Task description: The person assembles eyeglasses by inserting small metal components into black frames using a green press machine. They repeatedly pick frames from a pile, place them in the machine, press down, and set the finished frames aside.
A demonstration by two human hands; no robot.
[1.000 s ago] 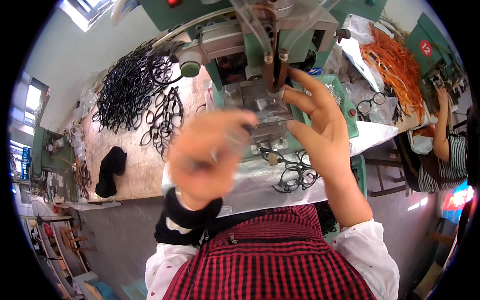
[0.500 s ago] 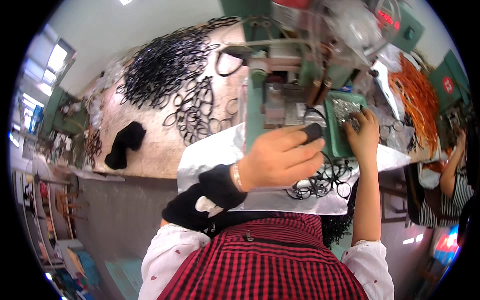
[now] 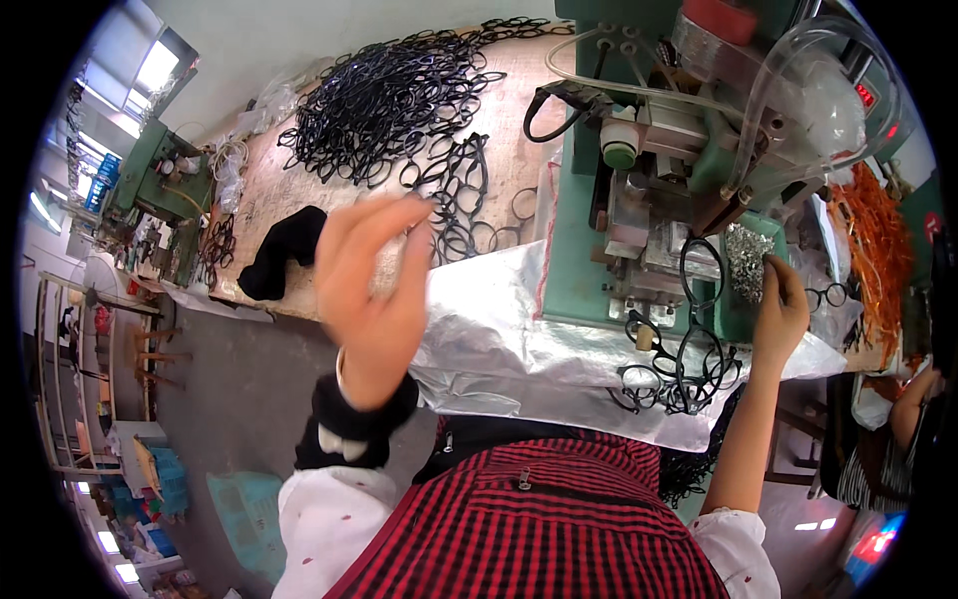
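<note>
Small metal parts [image 3: 743, 262] are lying heaped in a green tray [image 3: 733, 321] fixed at the right side of the green machine [image 3: 639, 190]; the right hand [image 3: 780, 307] is reaching into that heap with fingertips pinched together, though what they are gripping is too small to tell; a black spectacle frame [image 3: 702, 268] is sitting upright at the machine's front, just beside the tray; more black frames [image 3: 679, 374] are lying tangled below it on silver sheeting [image 3: 499, 339], which is draping over the worktop [image 3: 269, 190] edge; the left hand [image 3: 371, 285] is hovering blurred above the sheeting's left part, open, fingers loosely curved, holding nothing; a large pile of black frames [image 3: 389, 95] is spreading across the worktop's far left; a black cloth [image 3: 282, 250] is lying near its front edge; orange strands [image 3: 866, 240] are piling up at the far right, where another person's arm [image 3: 910, 399] is showing.
</note>
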